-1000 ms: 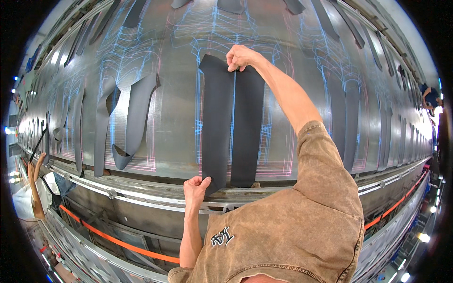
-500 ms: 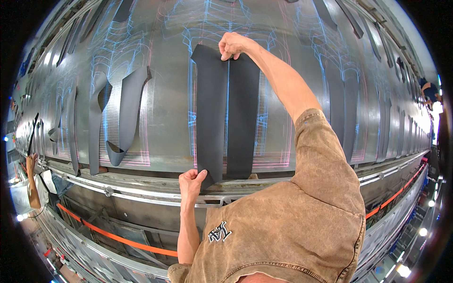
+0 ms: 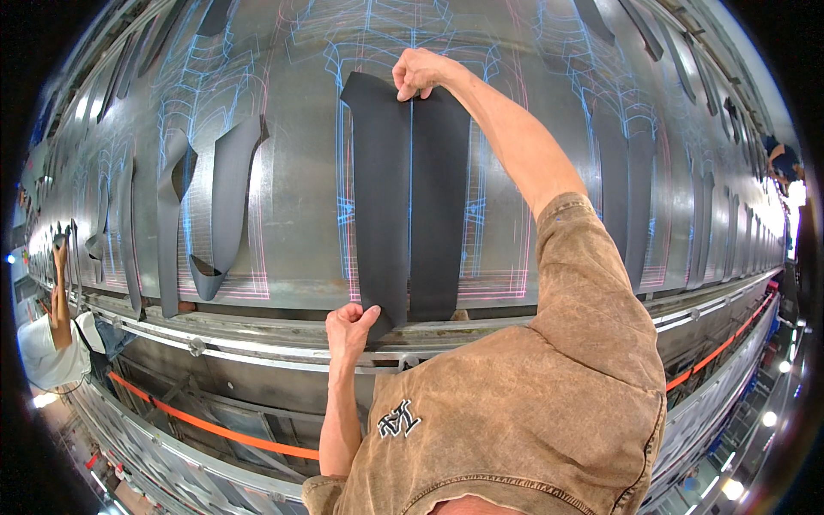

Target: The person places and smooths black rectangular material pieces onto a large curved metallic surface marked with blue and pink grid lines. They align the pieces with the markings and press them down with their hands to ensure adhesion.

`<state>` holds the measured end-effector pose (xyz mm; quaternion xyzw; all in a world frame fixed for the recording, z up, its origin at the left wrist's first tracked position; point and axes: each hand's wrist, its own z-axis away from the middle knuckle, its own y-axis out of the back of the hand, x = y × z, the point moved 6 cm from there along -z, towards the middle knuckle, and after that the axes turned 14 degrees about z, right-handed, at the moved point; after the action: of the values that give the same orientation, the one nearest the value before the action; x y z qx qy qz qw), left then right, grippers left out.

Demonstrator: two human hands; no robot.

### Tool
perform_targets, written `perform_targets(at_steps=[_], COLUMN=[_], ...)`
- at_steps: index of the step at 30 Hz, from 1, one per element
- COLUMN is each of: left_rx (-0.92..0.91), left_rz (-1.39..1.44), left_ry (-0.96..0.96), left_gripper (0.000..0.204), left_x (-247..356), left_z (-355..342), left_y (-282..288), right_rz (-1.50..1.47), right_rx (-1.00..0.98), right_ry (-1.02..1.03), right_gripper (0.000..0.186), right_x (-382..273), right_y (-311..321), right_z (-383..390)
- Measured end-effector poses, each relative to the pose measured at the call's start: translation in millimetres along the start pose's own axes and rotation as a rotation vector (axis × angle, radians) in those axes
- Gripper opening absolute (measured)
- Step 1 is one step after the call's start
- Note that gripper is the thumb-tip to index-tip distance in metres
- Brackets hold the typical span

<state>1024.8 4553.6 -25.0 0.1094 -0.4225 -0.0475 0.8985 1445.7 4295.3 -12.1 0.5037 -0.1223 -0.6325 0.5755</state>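
A long dark grey fabric panel point(image 3: 382, 189) lies lengthwise in front of me on a grey table printed with blue and pink outlines. My right hand point(image 3: 418, 73) reaches to its far end and pinches its upper right corner between thumb and fingers. Down at the near end, my left hand point(image 3: 348, 331) is closed on the panel's lower left corner, close to the table's edge. A second dark panel point(image 3: 439, 206) lies flat just right of the first, with a narrow gap showing a blue line between them.
A curled dark strip point(image 3: 230, 206) lies to the left, and more strips point(image 3: 637, 202) lie to the right. A metal rail point(image 3: 257, 345) runs along the table's near edge, with an orange band point(image 3: 215, 429) below it. At far left, a co-worker's arm point(image 3: 60, 300) reaches over the table.
Both my hands keep their hold, while the view has shifted slightly against the table. The co-worker's arm at far left has reached farther over the table.
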Motion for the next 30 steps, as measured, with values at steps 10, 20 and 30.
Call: perform_targets(at_steps=[10,20,30], left_rx=[-0.011,0.002,-0.011], left_rz=[-0.056,-0.08,-0.08], left_ry=[-0.022,-0.016,-0.019], left_gripper=[0.041,0.043,0.042], left_x=[14,5,7], left_z=[2,-1,-1], left_y=[-3,-2,-2], right_rz=[0.0,0.004,-0.011], right_rx=[0.009,-0.005,0.001], right_ry=[-0.02,0.01,0.008], right_gripper=[0.015,0.018,0.017], right_x=[-2,0,-2], right_y=[1,1,2], right_z=[3,1,4])
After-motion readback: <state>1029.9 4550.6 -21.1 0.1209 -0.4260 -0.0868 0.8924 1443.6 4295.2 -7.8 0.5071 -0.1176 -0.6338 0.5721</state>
